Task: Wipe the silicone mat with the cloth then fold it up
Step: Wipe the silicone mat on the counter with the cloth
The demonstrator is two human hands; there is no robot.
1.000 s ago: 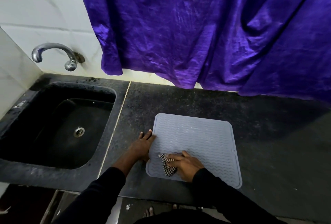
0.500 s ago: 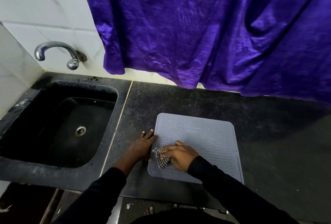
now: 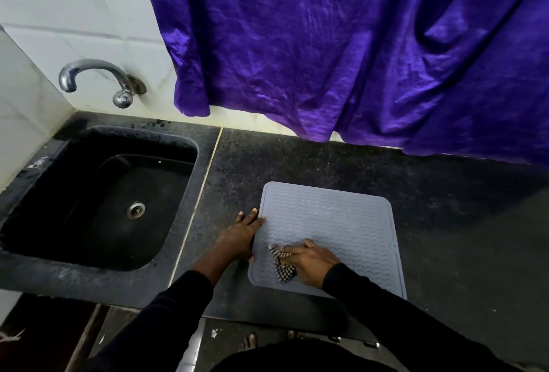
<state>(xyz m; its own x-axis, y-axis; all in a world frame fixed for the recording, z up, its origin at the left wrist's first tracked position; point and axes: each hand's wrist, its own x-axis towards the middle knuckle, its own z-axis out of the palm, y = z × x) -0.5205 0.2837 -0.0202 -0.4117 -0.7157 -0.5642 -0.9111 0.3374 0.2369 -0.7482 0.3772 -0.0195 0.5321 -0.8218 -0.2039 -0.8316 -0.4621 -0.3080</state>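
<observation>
A grey silicone mat (image 3: 341,223) with a wavy ribbed surface lies flat on the dark counter. My right hand (image 3: 312,263) presses a small black-and-white checked cloth (image 3: 282,266) onto the mat's near left part; most of the cloth is hidden under the fingers. My left hand (image 3: 239,236) rests flat on the counter against the mat's left edge, fingers spread, with the fingertips touching the rim.
A black sink (image 3: 98,193) with a metal drain is set in the counter to the left, under a chrome tap (image 3: 98,80) on the white tiled wall. A purple curtain (image 3: 356,44) hangs over the counter's back edge. The counter's front edge runs just below the mat.
My right hand with the cloth slid left toward the mat's left edge, then back a little to the right and nearer. My left hand stayed at the mat's left edge.
</observation>
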